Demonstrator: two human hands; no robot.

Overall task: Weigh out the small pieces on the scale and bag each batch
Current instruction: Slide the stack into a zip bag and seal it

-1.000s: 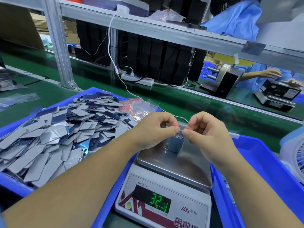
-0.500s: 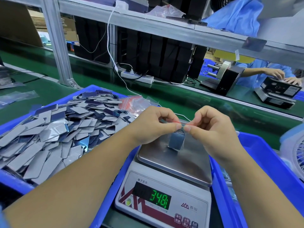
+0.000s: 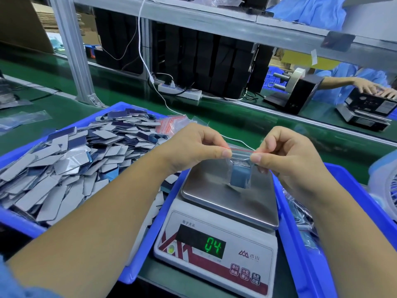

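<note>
Two bare forearms reached in from the bottom of the view over a digital scale (image 3: 217, 237) on a green desk (image 3: 236, 121). The left hand (image 3: 193, 147) and the right hand (image 3: 285, 151) each pinched one end of the red-striped top edge of a small clear zip bag (image 3: 240, 166), thumb and forefinger closed on it, the other fingers curled. The bag hung between the hands just above the scale's steel pan (image 3: 204, 190), with a stack of blue-grey pieces (image 3: 239, 179) upright inside; whether its bottom touched the pan could not be told. The green display (image 3: 212, 247) showed the digits 04. Left of the scale, a blue tray (image 3: 23, 224) was heaped with loose flat grey and dark blue pieces (image 3: 64, 164), with a bundle of empty red-striped bags (image 3: 169, 124) at its far edge. A second blue tray (image 3: 348, 190) sat to the right.
</note>
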